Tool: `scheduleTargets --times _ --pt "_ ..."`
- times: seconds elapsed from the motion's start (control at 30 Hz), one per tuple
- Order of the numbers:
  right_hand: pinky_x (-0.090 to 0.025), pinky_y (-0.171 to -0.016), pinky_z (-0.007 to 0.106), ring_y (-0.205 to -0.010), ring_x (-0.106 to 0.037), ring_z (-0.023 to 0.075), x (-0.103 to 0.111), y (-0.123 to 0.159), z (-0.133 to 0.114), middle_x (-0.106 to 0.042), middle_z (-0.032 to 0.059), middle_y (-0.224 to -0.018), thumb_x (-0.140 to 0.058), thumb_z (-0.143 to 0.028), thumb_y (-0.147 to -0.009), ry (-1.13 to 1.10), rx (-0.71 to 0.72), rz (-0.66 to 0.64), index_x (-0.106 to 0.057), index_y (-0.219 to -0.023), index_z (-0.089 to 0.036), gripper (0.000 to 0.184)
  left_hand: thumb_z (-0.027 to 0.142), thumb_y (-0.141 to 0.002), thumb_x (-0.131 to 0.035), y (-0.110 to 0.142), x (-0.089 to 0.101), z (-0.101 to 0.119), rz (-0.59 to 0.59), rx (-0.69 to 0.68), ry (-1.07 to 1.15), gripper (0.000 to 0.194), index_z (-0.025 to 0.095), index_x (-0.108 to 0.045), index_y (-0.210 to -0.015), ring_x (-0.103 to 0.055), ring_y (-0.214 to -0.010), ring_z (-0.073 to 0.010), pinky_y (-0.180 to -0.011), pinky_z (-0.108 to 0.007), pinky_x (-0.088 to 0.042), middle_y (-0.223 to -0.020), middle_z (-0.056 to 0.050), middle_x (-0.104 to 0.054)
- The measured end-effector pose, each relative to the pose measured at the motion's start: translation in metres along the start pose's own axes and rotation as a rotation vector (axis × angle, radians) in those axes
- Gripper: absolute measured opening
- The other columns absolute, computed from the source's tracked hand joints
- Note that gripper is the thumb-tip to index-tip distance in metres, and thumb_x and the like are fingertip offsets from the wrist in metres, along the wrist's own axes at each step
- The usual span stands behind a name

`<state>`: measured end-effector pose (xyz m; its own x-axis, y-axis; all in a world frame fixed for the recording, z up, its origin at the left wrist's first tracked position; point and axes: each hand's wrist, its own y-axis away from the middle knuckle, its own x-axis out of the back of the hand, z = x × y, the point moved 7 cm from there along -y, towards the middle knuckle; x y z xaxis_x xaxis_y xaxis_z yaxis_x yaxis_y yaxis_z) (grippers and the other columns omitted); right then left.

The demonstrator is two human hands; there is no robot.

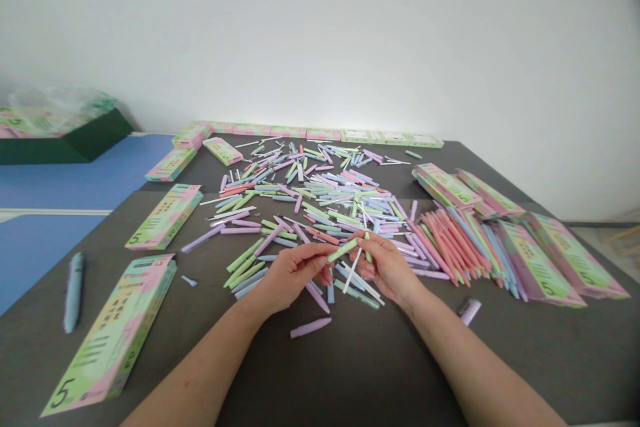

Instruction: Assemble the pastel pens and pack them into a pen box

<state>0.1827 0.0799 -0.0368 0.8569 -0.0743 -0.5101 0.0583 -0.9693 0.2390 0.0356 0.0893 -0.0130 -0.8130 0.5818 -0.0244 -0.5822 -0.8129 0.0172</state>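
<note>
My left hand (293,275) is closed, its thumb and fingers pinching a light green pen barrel (343,251) that slants up to the right. Close beside it, my right hand (387,268) is closed around a second green pen part (369,247), which stands nearly upright. A thin white refill (353,271) also hangs from the right fingers, pointing down to the left. Both hands are over the near side of a loose pile of pen parts (320,197) in purple, green, blue and coral. A lone purple barrel (311,327) lies just below the hands.
Coral, green and blue pens (457,243) lie bundled at right, beside printed boxes (540,263). More boxes (110,333) line the left side and the back edge. A blue pen barrel (74,292) and a purple cap (470,311) lie apart. A dark green tray (95,137) stands far left.
</note>
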Motion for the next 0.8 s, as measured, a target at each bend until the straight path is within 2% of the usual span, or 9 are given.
scheduleTargets --times 0.17,0.27,0.33,0.47,0.8 --pt "-0.017 -0.034 0.015 -0.036 -0.027 0.0017 0.000 -0.001 0.010 -0.055 -0.0031 -0.054 -0.068 -0.024 -0.071 0.002 -0.071 0.012 -0.058 -0.080 -0.014 0.017 0.030 -0.083 -0.061 0.001 -0.002 0.003 0.007 -0.071 0.071 0.038 0.018 -0.061 -0.119 -0.059 -0.063 -0.0112 -0.062 -0.025 -0.053 -0.078 -0.002 -0.063" --pt "-0.017 -0.035 0.016 -0.036 -0.028 0.0020 -0.002 0.000 0.017 -0.055 -0.0028 -0.054 -0.067 -0.024 -0.071 0.004 -0.129 -0.016 -0.057 -0.081 -0.014 0.018 0.028 -0.079 -0.065 0.002 0.000 0.006 0.050 -0.112 0.011 0.030 0.019 -0.066 -0.108 -0.057 -0.059 -0.0094 -0.056 -0.022 -0.052 -0.083 -0.002 -0.063" --pt "-0.017 -0.035 0.016 -0.036 -0.028 0.0023 -0.004 0.001 0.021 -0.055 -0.0026 -0.054 -0.067 -0.024 -0.071 0.003 -0.168 -0.041 -0.057 -0.082 -0.015 0.017 0.028 -0.080 -0.063 0.003 0.001 0.008 0.079 -0.129 -0.040 0.024 0.018 -0.067 -0.103 -0.056 -0.056 -0.0092 -0.052 -0.020 -0.051 -0.078 -0.001 -0.063" --pt "-0.017 -0.035 0.015 -0.036 -0.029 0.0021 -0.005 0.002 0.027 -0.057 -0.0012 -0.056 -0.066 -0.025 -0.074 0.003 -0.233 -0.084 -0.057 -0.084 -0.014 0.017 0.027 -0.082 -0.061 0.004 0.005 0.012 0.124 -0.162 -0.076 0.026 0.018 -0.066 -0.106 -0.056 -0.052 -0.0097 -0.051 -0.020 -0.051 -0.062 0.003 -0.057" --pt "-0.019 -0.035 0.013 -0.037 -0.028 0.0013 -0.005 0.001 0.034 -0.058 0.0003 -0.059 -0.066 -0.024 -0.076 -0.113 -0.317 -0.170 -0.061 -0.085 -0.013 0.015 0.020 -0.082 -0.062 0.005 0.014 0.021 0.184 -0.270 0.010 0.019 0.020 -0.066 -0.100 -0.055 -0.051 -0.0082 -0.049 -0.019 -0.052 -0.060 0.005 -0.053"
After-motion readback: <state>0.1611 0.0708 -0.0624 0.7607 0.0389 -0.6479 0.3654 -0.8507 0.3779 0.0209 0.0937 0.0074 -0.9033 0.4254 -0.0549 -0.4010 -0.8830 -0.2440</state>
